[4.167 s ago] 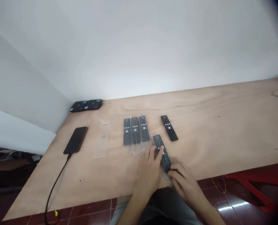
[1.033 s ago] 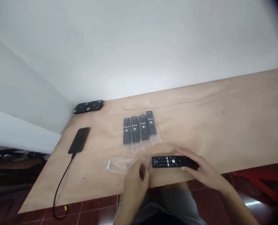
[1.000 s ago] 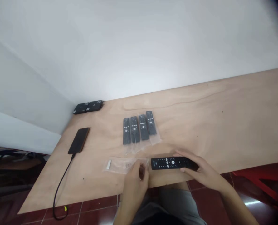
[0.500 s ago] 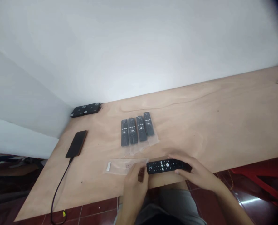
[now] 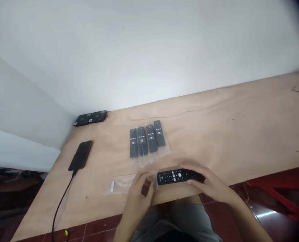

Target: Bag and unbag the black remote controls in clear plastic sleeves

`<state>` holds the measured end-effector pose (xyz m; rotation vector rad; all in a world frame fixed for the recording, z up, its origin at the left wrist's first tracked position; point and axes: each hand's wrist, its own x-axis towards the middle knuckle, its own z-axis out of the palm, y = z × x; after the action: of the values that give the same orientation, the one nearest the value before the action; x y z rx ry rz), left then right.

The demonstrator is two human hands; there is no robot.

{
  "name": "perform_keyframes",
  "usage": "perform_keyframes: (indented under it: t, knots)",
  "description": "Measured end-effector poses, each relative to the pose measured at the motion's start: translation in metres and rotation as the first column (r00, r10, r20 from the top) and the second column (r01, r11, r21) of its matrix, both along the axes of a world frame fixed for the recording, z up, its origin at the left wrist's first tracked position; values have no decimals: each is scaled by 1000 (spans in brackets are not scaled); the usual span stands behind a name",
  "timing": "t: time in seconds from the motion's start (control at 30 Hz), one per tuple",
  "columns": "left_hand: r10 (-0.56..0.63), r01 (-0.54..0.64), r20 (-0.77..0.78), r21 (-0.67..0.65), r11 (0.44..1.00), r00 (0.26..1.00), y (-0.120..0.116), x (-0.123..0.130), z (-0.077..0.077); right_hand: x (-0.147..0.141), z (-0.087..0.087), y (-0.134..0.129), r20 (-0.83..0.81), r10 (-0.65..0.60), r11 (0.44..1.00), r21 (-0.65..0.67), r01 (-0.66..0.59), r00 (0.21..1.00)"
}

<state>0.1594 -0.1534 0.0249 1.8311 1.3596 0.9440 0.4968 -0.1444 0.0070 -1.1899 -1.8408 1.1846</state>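
A black remote control point(image 5: 173, 176) lies level near the table's front edge, its buttons facing up. My right hand point(image 5: 206, 179) grips its right end between thumb and fingers. Just left of the remote, my left hand point(image 5: 140, 190) is closed on a clear plastic bag point(image 5: 121, 181), which spreads flat on the wood with a small white strip at its left end. The bag's right edge reaches the remote's left end; whether the remote is partly inside cannot be made out. Beyond my hands, several bagged remotes point(image 5: 142, 141) lie side by side.
A dark phone point(image 5: 80, 155) with a black cable point(image 5: 63, 198) lies on the left of the wooden table point(image 5: 202, 134). Two flat black boxes point(image 5: 90, 118) sit against the wall point(image 5: 149, 53) at the back left. A red object point(image 5: 277, 188) stands beyond the front edge at right.
My left hand has moved left, and the plastic bag has slid left with it, away from the remote. The remote and my right hand have barely moved.
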Motion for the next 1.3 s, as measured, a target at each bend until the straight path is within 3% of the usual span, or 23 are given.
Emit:
perform_keyframes:
  t: [0.13, 0.27, 0.47, 0.7, 0.97, 1.13, 1.3]
  knots:
    - [-117, 116, -10, -69, 991, 993, 8, -13, 0, -5, 2, 3, 7, 19, 1000, 24, -19, 1000]
    - [-160, 160, -36, -12, 987, 986, 10, -17, -4, -10, 4, 7, 11, 43, 998, 36, -43, 999]
    - [-152, 155, -59, 55, 986, 987, 10, -20, -12, -13, 10, 10, 6, 81, 995, 66, -81, 997]
    - [-178, 185, -61, 134, 973, 982, 15, -19, -10, -16, 19, 18, 9, 127, 988, 83, -127, 992]
    - [-163, 175, -67, 260, 950, 984, 14, -13, -15, -26, 13, 20, 32, 98, 985, 141, -102, 995]
    - [-227, 244, -103, 216, 945, 968, 9, -11, -10, -25, 11, 19, 77, 80, 986, 141, -90, 994]
    - [-214, 250, -193, 187, 950, 958, 11, -22, -9, -22, 12, 20, 110, 99, 988, 109, -111, 989]
